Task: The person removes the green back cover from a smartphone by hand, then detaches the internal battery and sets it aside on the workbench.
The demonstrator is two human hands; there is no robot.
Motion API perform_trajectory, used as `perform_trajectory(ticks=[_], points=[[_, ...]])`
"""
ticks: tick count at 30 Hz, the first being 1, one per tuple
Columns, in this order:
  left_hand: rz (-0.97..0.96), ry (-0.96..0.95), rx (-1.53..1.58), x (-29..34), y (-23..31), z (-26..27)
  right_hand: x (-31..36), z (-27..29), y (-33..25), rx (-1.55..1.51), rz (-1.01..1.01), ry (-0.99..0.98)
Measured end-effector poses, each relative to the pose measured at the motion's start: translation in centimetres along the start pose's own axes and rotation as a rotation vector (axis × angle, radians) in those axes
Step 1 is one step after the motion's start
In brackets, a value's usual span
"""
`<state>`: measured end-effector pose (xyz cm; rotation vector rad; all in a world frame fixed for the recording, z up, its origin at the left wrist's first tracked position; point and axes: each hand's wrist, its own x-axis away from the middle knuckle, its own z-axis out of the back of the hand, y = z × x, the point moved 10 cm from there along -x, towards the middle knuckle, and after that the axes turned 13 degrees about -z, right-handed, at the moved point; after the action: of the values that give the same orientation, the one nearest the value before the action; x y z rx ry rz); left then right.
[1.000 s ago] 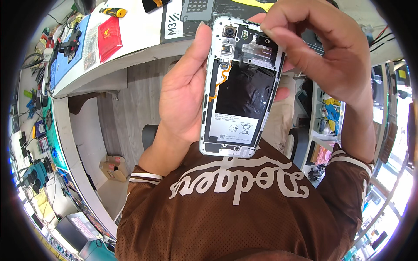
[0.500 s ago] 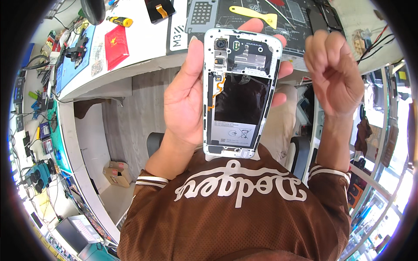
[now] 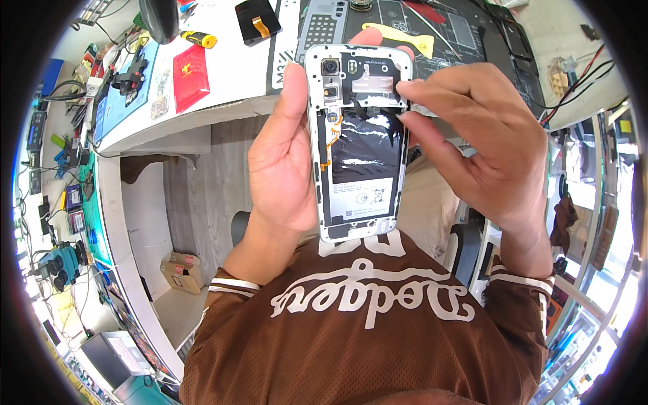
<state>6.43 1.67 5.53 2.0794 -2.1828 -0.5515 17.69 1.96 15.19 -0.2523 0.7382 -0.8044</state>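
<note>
My left hand [image 3: 280, 162] is closed around a smartphone [image 3: 368, 192] with its back cover off, thumb along the left edge and fingertips showing past the top. The phone is held upright, its inside facing up toward me. Camera modules sit at its top left, near a thin orange flex cable [image 3: 331, 145]. A black battery [image 3: 368, 142] with a white printed lower part fills the middle. My right hand [image 3: 482, 135] is at the phone's upper right edge, its thumb and bent forefinger apart, their tips at the frame. I see nothing held between them.
On the bench beyond lie a yellow plastic scraper [image 3: 398, 39], a grey phone back panel [image 3: 324, 30], a black part with an orange flex [image 3: 256, 21], a red packet [image 3: 192, 77] and a yellow-handled tool [image 3: 199, 39]. A cardboard box [image 3: 182, 272] stands below the bench.
My right hand has come in from the right, from a loosely curled pose, to the phone's upper right edge. The phone has shifted slightly left in my left hand.
</note>
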Motion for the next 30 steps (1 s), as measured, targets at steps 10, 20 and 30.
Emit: perform_trajectory(ticks=[10,20,30], points=[[-0.002,0.092,-0.187,-0.1,-0.5,-0.2,0.2,-0.6,-0.3,0.179,0.050,0.084],[0.130,0.089,-0.079,0.6,-1.2,0.3,-2.5,-1.4,2.8,0.052,-0.250,-0.316],[0.294,0.041,-0.117,0.6,-2.5,0.8,-3.9,-2.8,7.1,-0.268,-0.681,-0.764]])
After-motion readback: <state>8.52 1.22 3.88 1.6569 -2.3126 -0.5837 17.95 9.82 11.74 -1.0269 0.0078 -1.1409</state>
